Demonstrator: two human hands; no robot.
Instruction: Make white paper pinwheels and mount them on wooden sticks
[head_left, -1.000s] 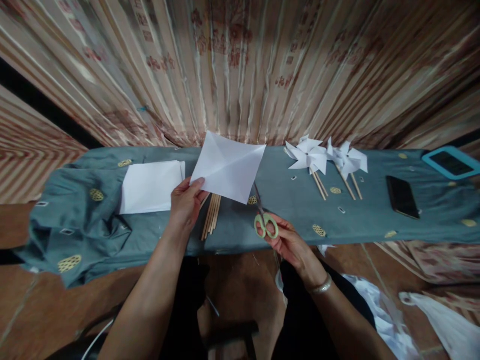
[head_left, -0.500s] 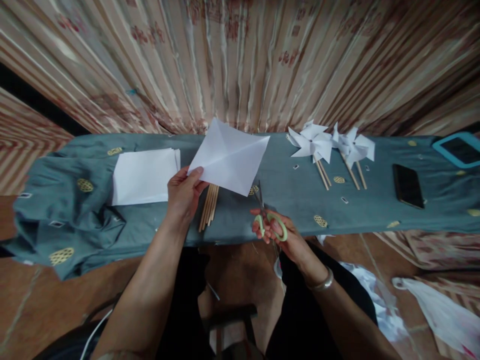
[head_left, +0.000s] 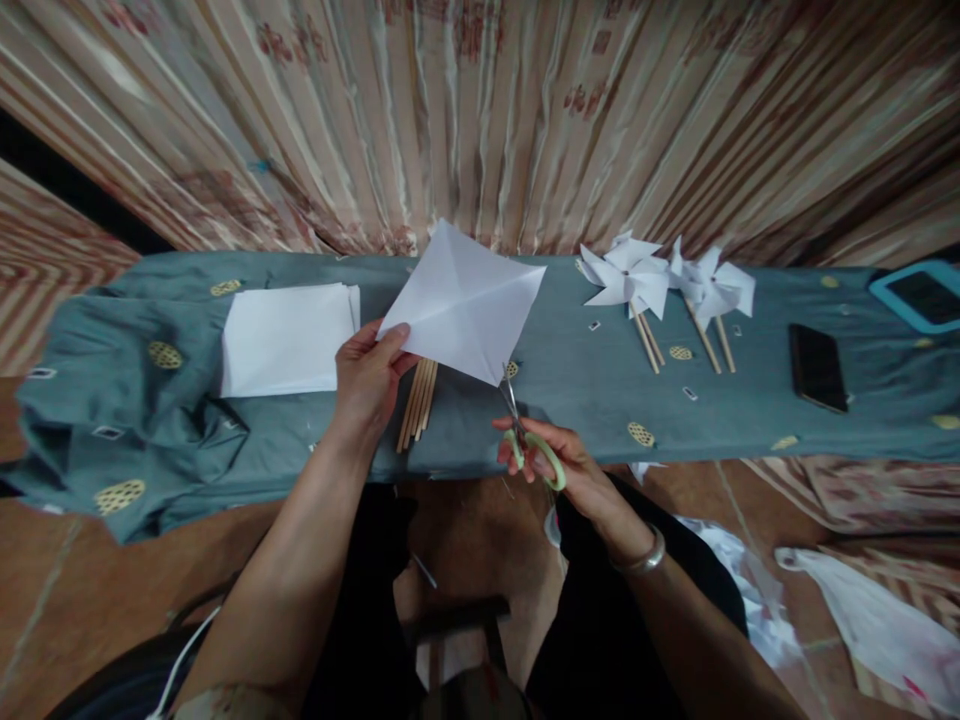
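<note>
My left hand [head_left: 373,375] pinches the left corner of a white square sheet of paper [head_left: 469,300], held above the table and showing crossing fold creases. In my right hand [head_left: 559,455] are scissors [head_left: 516,415] with pale green handles, my fingers through the loops. Their blades point up at the paper's near corner, slightly apart around its tip; whether they touch it I cannot tell. Below the sheet lies a bundle of thin wooden sticks [head_left: 417,405], partly hidden by the paper. A stack of white paper [head_left: 289,340] rests left of my left hand.
Several white paper pinwheels [head_left: 630,275] on wooden sticks lie at the back right of the cloth-covered table [head_left: 592,400]. Farther right are a black phone [head_left: 817,368] and a blue-framed device [head_left: 919,297]. White scraps [head_left: 739,580] and a plastic bag [head_left: 877,620] lie on the floor.
My right hand has brought the scissors slightly left, tilting their blades to the paper's near corner. The sheet has shifted a little to the right, still in my left hand.
</note>
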